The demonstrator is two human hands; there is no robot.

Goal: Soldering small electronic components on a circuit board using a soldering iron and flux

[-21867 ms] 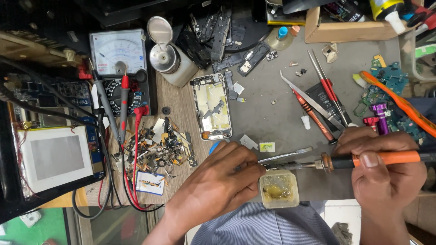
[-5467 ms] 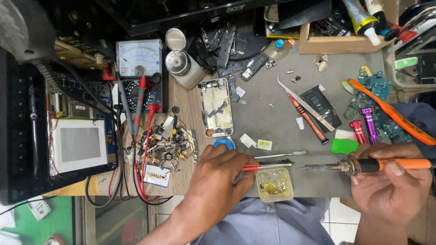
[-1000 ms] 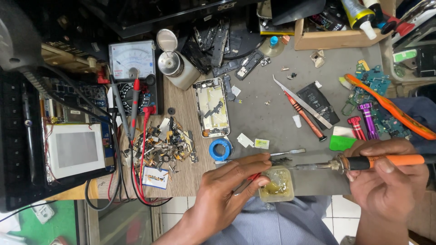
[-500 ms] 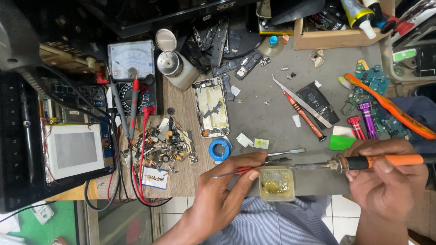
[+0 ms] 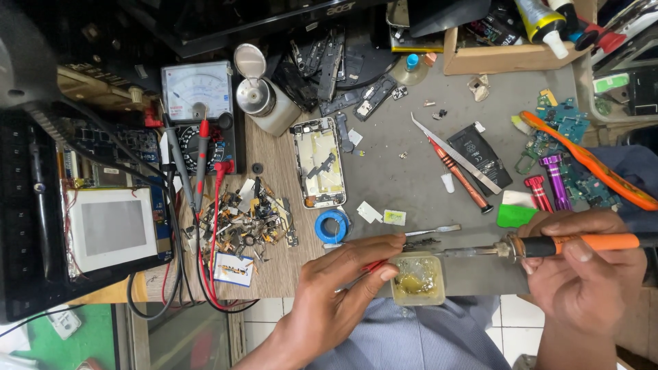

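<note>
Right hand [image 5: 589, 281] grips the iron [image 5: 548, 245] by its orange handle, tip lying level toward 9 o'clock, just over the flux tub [image 5: 417, 279] at the bench [image 5: 411, 178] edge. Left hand [image 5: 336, 288] fingers pinch a thin red wire [image 5: 373, 265] w/ its end near the tub, ready for the tip.

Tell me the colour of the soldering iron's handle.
Orange, on the soldering iron in the right hand; head view.

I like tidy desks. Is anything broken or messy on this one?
Yes. A phone lies opened up with its insides showing, and a heap of tiny loose parts is scattered beside the meter. The left hand and right hand work near the small flux tub.
</note>
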